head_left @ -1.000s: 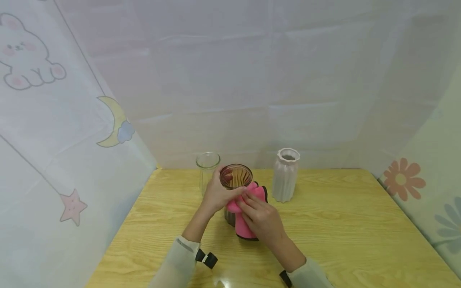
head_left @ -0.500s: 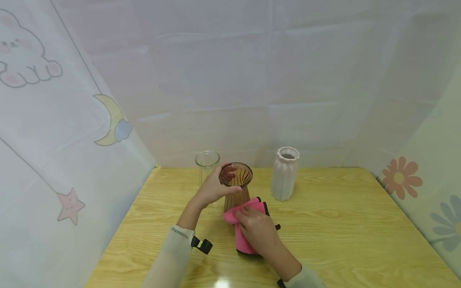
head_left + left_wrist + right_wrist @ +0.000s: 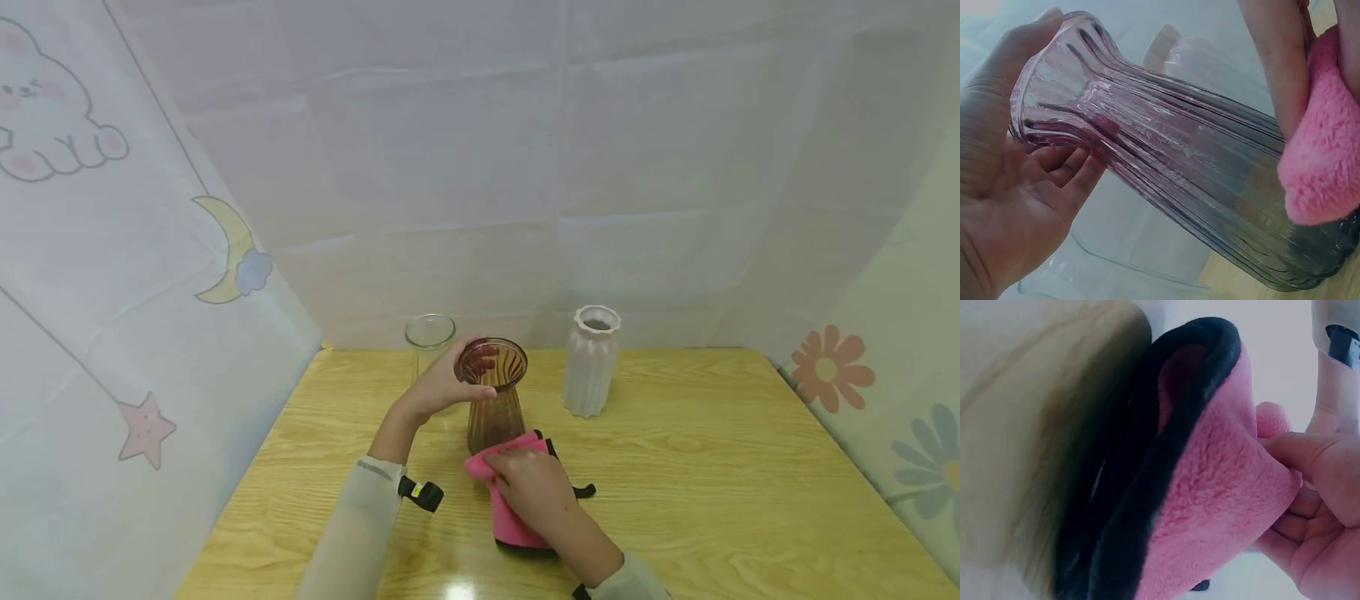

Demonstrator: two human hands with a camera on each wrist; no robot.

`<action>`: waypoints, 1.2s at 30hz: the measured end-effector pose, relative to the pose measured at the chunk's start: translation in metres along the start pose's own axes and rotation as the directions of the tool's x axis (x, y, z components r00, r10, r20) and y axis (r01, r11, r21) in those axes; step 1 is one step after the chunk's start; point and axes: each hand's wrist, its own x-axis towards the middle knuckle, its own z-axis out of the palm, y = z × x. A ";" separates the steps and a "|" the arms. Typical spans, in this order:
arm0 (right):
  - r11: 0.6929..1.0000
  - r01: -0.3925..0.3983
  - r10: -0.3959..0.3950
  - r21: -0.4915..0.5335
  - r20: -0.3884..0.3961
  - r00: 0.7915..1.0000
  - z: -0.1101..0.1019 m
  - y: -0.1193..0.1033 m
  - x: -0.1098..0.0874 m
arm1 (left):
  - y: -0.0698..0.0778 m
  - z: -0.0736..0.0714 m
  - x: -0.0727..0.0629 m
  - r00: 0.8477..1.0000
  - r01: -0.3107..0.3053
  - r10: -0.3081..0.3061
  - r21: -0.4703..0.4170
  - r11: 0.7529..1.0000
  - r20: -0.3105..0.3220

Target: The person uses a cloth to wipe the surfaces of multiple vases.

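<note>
A ribbed, purplish glass vase with a flared rim stands on the table. My left hand grips it round the neck, thumb on the near side and fingers behind the glass. In the left wrist view whitish marks show on the vase. My right hand pinches a bunched pink cloth with black edging against the lower part of the vase. The right wrist view shows the fluffy cloth hanging in folds from the thumb and fingers. The far side of the vase's base is hidden.
A clear glass vase stands behind my left hand. To the right at the back is a white fluted vase. The wood-grain table meets a pale sheet wall behind and printed side walls.
The right hand has slid the cloth down from near the vase's rim to its base. The left hand still holds the neck, its thumb now a little apart from the right hand.
</note>
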 end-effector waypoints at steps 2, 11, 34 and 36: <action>1.000 0.008 -0.008 0.014 -0.008 1.000 -0.004 0.001 -0.002 | -0.004 0.003 -0.002 0.999 -0.009 0.009 0.006 1.000 -0.044; 0.991 0.135 -0.134 -0.021 -0.361 0.923 -0.035 0.013 -0.007 | -0.007 0.032 -0.022 0.930 -0.080 0.091 0.044 0.996 -0.356; 0.958 0.281 -0.276 -0.057 -0.457 0.846 -0.019 0.030 0.025 | 0.008 0.042 -0.013 0.923 0.080 -0.006 0.177 0.981 -0.384; 0.962 0.266 -0.268 -0.067 -0.445 0.855 -0.017 0.029 0.023 | 0.007 0.039 -0.013 0.930 0.078 -0.001 0.195 0.978 -0.367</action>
